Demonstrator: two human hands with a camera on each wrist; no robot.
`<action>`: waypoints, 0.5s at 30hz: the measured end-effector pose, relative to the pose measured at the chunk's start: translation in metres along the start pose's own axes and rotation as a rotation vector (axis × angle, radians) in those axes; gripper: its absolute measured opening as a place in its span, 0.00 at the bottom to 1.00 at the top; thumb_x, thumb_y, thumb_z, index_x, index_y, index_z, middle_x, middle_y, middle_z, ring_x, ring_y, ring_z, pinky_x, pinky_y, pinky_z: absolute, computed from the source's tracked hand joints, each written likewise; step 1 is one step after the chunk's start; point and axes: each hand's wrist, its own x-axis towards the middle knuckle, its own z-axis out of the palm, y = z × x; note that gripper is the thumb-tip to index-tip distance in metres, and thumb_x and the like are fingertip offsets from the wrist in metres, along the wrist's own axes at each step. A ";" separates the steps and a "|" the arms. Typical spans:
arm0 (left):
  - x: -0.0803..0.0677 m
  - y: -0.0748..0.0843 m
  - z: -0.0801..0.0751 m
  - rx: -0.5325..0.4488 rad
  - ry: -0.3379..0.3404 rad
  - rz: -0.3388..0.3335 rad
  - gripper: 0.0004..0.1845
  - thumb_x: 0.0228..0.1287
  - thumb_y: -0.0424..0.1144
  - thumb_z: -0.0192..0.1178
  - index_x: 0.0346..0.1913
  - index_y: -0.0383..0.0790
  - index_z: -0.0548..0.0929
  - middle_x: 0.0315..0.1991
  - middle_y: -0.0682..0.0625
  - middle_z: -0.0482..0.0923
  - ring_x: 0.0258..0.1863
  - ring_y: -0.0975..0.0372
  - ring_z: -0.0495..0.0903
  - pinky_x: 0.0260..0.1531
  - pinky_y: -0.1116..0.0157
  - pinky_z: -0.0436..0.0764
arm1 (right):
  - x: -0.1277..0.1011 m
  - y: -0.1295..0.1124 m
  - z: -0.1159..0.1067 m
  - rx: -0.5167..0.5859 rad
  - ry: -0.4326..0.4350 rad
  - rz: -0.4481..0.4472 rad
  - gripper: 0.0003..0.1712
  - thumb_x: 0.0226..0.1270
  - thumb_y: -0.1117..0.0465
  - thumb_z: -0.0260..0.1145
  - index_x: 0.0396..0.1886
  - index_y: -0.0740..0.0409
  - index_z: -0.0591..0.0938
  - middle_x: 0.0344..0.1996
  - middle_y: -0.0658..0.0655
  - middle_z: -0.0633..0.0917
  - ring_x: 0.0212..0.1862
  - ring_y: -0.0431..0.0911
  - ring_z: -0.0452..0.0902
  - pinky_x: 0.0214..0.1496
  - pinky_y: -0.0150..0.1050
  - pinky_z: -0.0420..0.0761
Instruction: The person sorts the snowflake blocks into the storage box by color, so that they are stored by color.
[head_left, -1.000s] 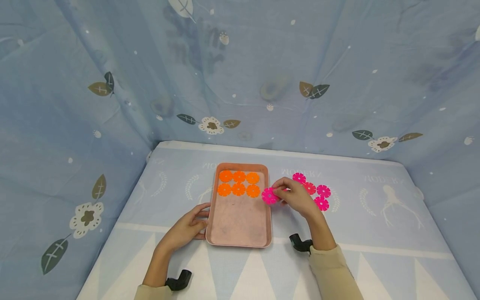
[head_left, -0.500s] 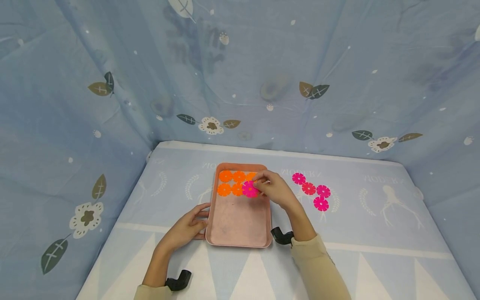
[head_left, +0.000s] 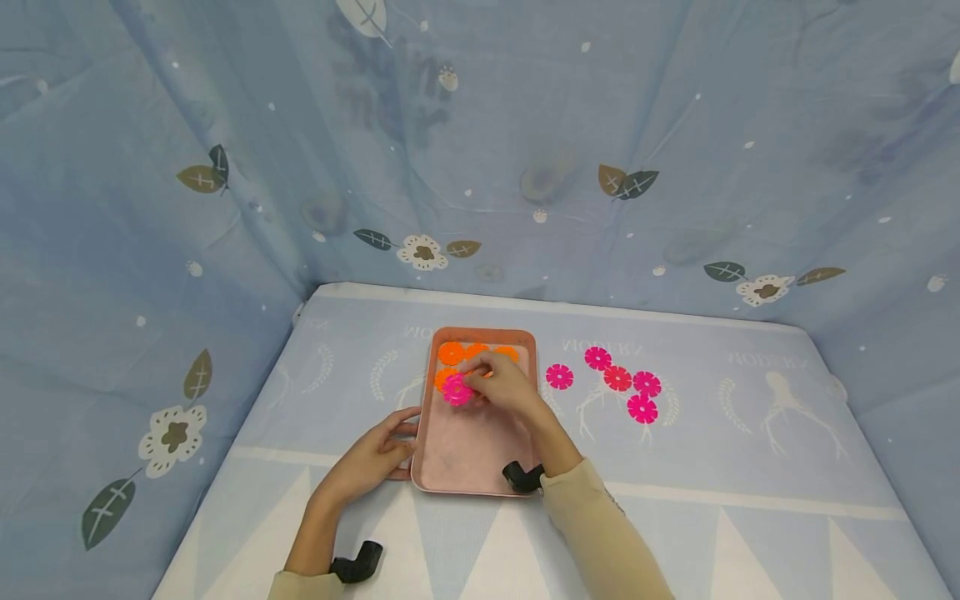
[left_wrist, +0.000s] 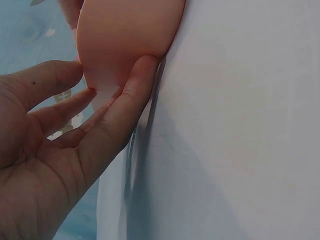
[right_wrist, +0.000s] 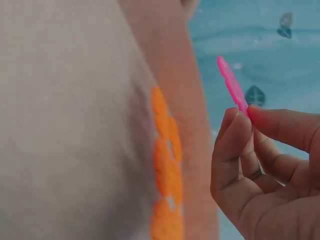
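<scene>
A pink tray lies on the blue mat, with several orange flower discs in rows at its far end. My right hand hovers over those rows and pinches a pink flower disc by its edge; the right wrist view shows the same pink flower disc upright between thumb and fingers, above the orange discs. My left hand rests against the tray's near left side, and in the left wrist view its fingers touch the tray's corner.
Several more pink discs lie on the mat right of the tray, one close to it and a cluster farther out. Blue patterned fabric walls close in the mat at the back and sides.
My right hand has carried the pink disc leftward from beside the tray to above the orange rows. A pink disc on the mat that the hand hid now shows. The left hand stayed put.
</scene>
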 end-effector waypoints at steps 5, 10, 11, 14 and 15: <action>0.000 0.001 0.000 -0.003 0.004 -0.005 0.30 0.74 0.27 0.51 0.76 0.39 0.60 0.67 0.31 0.65 0.58 0.43 0.77 0.42 0.53 0.86 | 0.008 0.008 0.013 0.039 -0.038 0.037 0.07 0.70 0.69 0.65 0.46 0.66 0.82 0.33 0.59 0.83 0.29 0.62 0.83 0.33 0.50 0.86; -0.001 0.002 0.001 -0.002 0.007 -0.010 0.30 0.74 0.27 0.51 0.76 0.40 0.60 0.67 0.32 0.65 0.58 0.43 0.77 0.42 0.53 0.86 | 0.014 0.014 0.020 0.037 -0.070 0.064 0.05 0.70 0.69 0.65 0.43 0.65 0.82 0.28 0.60 0.84 0.26 0.58 0.82 0.28 0.47 0.85; -0.001 0.003 0.001 -0.002 0.008 -0.010 0.30 0.74 0.27 0.51 0.76 0.39 0.60 0.67 0.31 0.65 0.58 0.43 0.77 0.42 0.53 0.86 | 0.015 0.015 0.021 0.034 -0.079 0.073 0.05 0.69 0.69 0.65 0.42 0.65 0.82 0.27 0.60 0.84 0.25 0.57 0.82 0.27 0.46 0.85; -0.001 0.003 0.001 -0.005 0.009 -0.011 0.30 0.74 0.27 0.51 0.76 0.39 0.60 0.67 0.31 0.65 0.58 0.43 0.77 0.42 0.53 0.86 | 0.016 0.017 0.024 0.018 -0.115 0.108 0.03 0.69 0.68 0.66 0.40 0.64 0.82 0.25 0.60 0.83 0.22 0.53 0.80 0.25 0.43 0.85; -0.001 0.003 0.001 -0.006 0.008 -0.012 0.30 0.74 0.27 0.51 0.76 0.39 0.60 0.67 0.31 0.65 0.58 0.43 0.77 0.42 0.53 0.86 | 0.017 0.018 0.025 0.014 -0.127 0.117 0.03 0.69 0.68 0.66 0.39 0.63 0.82 0.24 0.60 0.83 0.21 0.51 0.80 0.25 0.42 0.85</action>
